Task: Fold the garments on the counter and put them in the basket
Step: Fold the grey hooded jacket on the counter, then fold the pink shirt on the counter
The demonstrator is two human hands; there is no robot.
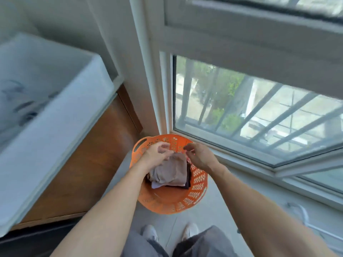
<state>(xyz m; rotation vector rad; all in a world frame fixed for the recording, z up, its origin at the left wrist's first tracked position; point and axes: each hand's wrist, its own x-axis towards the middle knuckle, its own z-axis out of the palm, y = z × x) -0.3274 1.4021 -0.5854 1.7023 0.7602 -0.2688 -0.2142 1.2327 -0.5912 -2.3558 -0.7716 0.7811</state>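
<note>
Head view: folded beige garment (172, 171) lies inside orange basket (167, 206), flat atop dark clothes (188, 180), likely for neat stacking. Left hand (157, 154) at garment's far corner, grip unclear. Right hand (198, 156) above basket, loosely curled, empty.

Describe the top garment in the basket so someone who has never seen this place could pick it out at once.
Below the corner of the big window, a round orange basket stands on the floor. In it, under the left hand and right hand, lie folded clothes. The one meant is the pale beige piece on top; those beneath it are dark.
</note>
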